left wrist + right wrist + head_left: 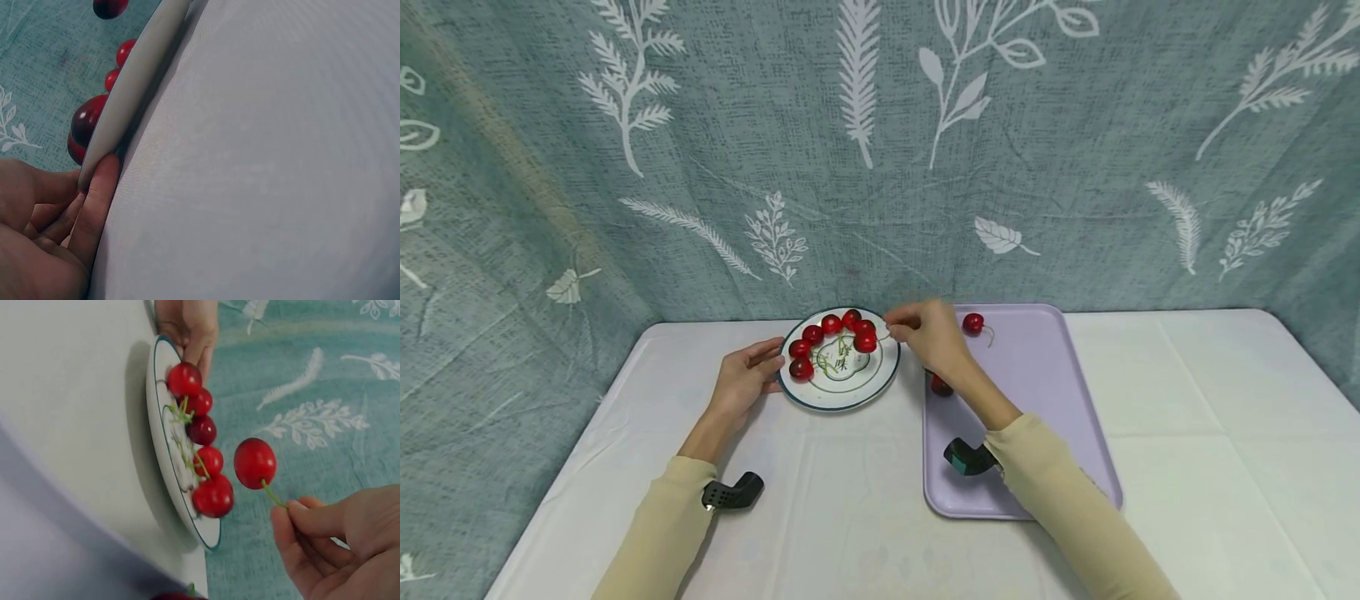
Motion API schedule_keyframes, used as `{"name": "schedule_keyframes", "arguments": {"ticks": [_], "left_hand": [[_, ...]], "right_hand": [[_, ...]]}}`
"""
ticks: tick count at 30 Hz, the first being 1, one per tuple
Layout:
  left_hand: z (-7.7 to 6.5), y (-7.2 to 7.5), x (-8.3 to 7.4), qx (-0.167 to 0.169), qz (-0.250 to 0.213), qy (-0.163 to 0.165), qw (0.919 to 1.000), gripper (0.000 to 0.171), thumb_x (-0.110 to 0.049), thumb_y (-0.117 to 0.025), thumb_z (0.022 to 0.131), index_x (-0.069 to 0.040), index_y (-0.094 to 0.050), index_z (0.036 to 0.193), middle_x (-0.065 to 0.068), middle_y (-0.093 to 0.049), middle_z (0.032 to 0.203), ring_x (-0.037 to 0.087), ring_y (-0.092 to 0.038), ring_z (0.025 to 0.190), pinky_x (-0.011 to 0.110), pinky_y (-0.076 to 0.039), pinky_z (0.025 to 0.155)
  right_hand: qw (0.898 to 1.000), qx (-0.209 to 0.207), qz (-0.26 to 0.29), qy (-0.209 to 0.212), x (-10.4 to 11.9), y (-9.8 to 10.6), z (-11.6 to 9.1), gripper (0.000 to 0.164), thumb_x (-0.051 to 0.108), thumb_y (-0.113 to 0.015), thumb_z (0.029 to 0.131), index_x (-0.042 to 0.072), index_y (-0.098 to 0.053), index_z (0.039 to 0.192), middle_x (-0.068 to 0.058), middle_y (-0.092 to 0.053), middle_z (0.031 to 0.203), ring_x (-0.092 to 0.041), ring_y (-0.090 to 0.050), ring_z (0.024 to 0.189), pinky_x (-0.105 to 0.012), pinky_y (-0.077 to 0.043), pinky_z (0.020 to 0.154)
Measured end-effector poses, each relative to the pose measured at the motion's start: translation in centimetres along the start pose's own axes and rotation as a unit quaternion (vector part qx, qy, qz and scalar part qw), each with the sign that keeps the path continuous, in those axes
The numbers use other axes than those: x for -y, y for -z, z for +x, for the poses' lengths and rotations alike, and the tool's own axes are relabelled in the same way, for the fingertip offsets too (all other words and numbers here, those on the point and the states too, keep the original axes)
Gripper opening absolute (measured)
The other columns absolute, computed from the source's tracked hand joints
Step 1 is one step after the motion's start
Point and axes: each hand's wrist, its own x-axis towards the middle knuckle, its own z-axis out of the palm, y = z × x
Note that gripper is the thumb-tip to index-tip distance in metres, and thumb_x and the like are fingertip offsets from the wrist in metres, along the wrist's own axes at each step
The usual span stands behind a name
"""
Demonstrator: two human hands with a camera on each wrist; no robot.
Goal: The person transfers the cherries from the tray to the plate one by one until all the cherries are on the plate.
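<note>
Right fingers (322,519) pinch a cherry (255,464) by its stem (272,495) above the plate (865,388) toward two o'clock; left fingers (100,194) grip that plate at nine. The cherry's probably light, slick, bruisable; stem holds suit.

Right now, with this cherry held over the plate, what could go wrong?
The held cherry is pinched only by its thin stem in the right hand, so it might slip.

Dropped there, it could knock the cherries on the plate.

The left hand grips the plate, a finger beneath; lifting might tilt it and roll them.
</note>
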Motion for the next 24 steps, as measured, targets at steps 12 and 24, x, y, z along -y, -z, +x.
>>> {"name": "schedule_keyframes", "arguments": {"ticks": [12, 24], "left_hand": [[-0.1, 0.2, 0.2, 0.001, 0.004, 0.0, 1.0, 0.044, -0.007, -0.052, 0.101, -0.004, -0.046, 0.145, 0.019, -0.05, 0.14, 0.003, -0.059, 0.085, 0.019, -0.058, 0.065], [0.0, 0.2, 0.0, 0.003, 0.003, 0.001, 1.0, 0.044, -0.007, -0.052, 0.101, -0.004, -0.047, 0.144, 0.019, -0.051, 0.14, 0.003, -0.058, 0.084, 0.018, -0.057, 0.064]], "right_hand": [[0.995, 0.088, -0.043, 0.034, 0.6, -2.8, -0.5, 0.016, -0.004, -0.068, 0.088, -0.001, -0.077, 0.1, -0.011, -0.074, 0.096, -0.012, -0.062, 0.075, -0.015, -0.047, 0.06], [0.993, 0.101, -0.066, 0.021, 0.8, -5.7, -0.2, 0.014, -0.002, -0.068, 0.089, 0.0, -0.077, 0.099, -0.009, -0.074, 0.096, -0.013, -0.062, 0.081, -0.016, -0.05, 0.066]]}}
